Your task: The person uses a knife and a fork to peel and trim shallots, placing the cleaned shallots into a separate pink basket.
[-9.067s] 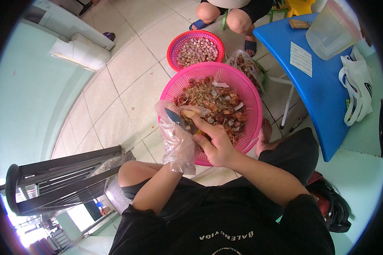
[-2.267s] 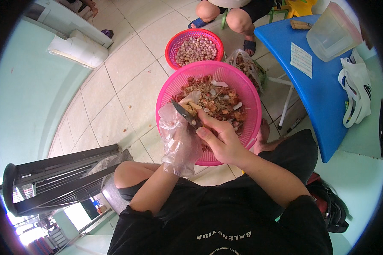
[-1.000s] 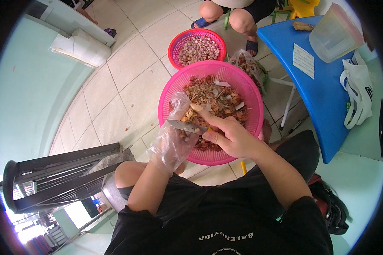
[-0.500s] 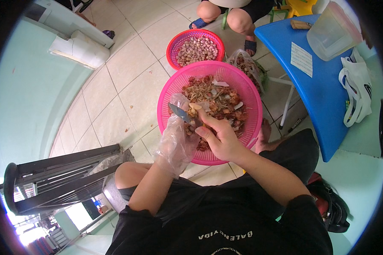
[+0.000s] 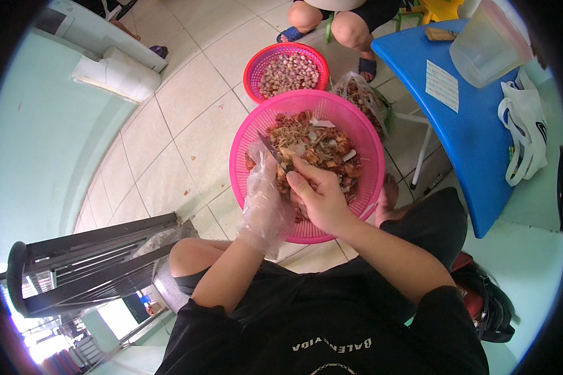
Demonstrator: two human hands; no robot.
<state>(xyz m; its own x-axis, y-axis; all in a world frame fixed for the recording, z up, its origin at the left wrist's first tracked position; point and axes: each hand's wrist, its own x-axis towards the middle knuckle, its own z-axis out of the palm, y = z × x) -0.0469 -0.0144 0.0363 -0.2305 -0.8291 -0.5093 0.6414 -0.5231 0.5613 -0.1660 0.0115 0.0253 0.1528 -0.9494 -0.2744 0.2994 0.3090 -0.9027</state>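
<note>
My left hand [image 5: 260,199], in a clear plastic glove, is closed over the left part of a large pink basket [image 5: 243,140]. Its fingers curl round something small that I cannot make out. Close against it, my bare right hand [image 5: 322,197] grips a small knife [image 5: 268,146], the handle mostly hidden by the fingers. The dark blade slants up and left past the gloved fingers. Under both hands, the basket holds a heap of reddish-brown skins and stringy pale roots [image 5: 313,140], with a few white scraps among them.
Beyond stands a red basket [image 5: 251,76] of pinkish shallots [image 5: 288,74]. A clear bag [image 5: 363,99] of similar scraps sits beside it. Another person's knees [image 5: 351,30] are at the far side. A blue table [image 5: 447,134] with a plastic tub [image 5: 486,53] stands right; a dark metal rack [image 5: 94,240] is left.
The knife blade has turned from showing its broad side to nearly edge-on, its tip now pointing more upward. Both hands stay close together over the pink basket.
</note>
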